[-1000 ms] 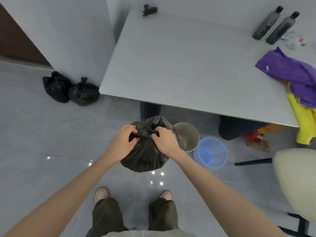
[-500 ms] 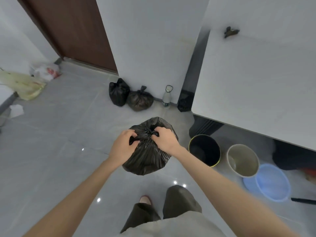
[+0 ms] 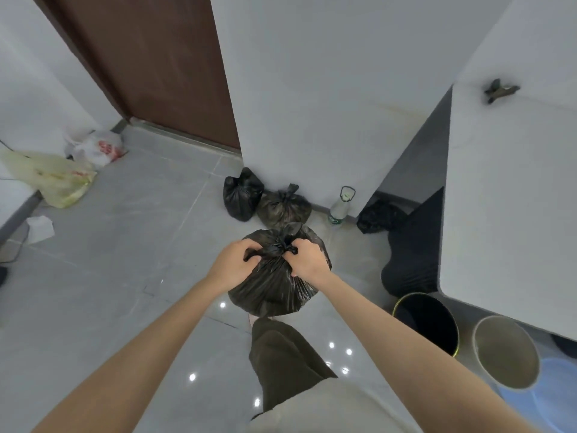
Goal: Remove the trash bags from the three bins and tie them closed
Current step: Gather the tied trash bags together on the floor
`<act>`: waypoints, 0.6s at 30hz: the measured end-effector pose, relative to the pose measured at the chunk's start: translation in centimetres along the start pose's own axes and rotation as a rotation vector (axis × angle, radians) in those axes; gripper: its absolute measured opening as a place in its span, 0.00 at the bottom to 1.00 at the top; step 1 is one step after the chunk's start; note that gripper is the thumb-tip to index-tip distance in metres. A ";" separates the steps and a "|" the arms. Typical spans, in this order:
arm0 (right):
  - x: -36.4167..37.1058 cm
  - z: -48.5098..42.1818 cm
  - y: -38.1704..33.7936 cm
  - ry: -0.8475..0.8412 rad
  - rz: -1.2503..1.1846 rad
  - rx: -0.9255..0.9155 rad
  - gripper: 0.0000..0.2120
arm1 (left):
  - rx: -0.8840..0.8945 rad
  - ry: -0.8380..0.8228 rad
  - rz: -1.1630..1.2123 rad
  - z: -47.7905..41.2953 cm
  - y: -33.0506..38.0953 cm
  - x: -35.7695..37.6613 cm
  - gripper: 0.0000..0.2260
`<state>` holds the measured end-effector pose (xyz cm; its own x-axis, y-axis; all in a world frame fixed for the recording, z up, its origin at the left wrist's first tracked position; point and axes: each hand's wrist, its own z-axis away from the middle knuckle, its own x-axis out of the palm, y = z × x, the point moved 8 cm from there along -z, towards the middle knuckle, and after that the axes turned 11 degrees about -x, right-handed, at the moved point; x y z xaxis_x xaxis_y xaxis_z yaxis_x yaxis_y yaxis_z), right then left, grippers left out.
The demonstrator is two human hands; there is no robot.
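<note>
Held black trash bag (image 3: 271, 289) hangs clear of the floor, just ahead of the person's legs, its neck gathered into a knot (image 3: 278, 246) on top. The left hand (image 3: 232, 264) has its grip curled, pinching the plastic at the knot's left side; the right hand (image 3: 307, 260) pinches the other side the same way. Both forearms are stretched out.

By the wall beyond lie a first floor bag (image 3: 243, 198) and a second floor bag (image 3: 282, 207), touching (the second shows a knotted top). Under the edge of the white surface (image 3: 512, 198) stand the black bin (image 3: 431, 323), beige bin (image 3: 505, 351) and blue bin (image 3: 555, 398) in a row, the blue one cut by the frame.
</note>
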<state>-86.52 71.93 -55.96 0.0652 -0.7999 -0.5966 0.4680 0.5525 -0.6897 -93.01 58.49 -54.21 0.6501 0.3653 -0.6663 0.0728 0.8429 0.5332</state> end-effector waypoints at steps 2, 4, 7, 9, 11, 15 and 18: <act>-0.6 -3.3 -0.2 0.013 -0.018 0.046 0.06 | -0.010 -0.056 0.024 -3.2 0.4 -1.7 0.13; -1.5 -6.2 -0.8 0.028 -0.027 0.084 0.06 | -0.017 -0.085 0.033 -6.2 1.0 -3.5 0.13; -3.0 -9.7 -1.1 0.079 -0.066 0.156 0.09 | -0.014 -0.123 0.010 -10.2 1.8 -5.7 0.14; -3.8 -11.6 -1.0 0.105 -0.090 0.201 0.11 | 0.001 -0.162 -0.010 -12.7 2.4 -6.4 0.15; -4.4 -13.3 -0.4 0.124 -0.108 0.252 0.13 | 0.015 -0.219 -0.021 -15.0 3.0 -6.6 0.17; -5.1 -15.7 1.3 0.190 -0.179 0.354 0.16 | 0.049 -0.340 -0.073 -19.0 4.3 -5.8 0.20; -5.8 -16.6 2.5 0.254 -0.232 0.435 0.19 | 0.097 -0.420 -0.154 -21.7 5.4 -4.9 0.21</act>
<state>-100.37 81.83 -61.02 -0.2724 -0.7774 -0.5670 0.7692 0.1780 -0.6137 -112.20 69.81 -59.42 0.8748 0.0299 -0.4836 0.2503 0.8267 0.5038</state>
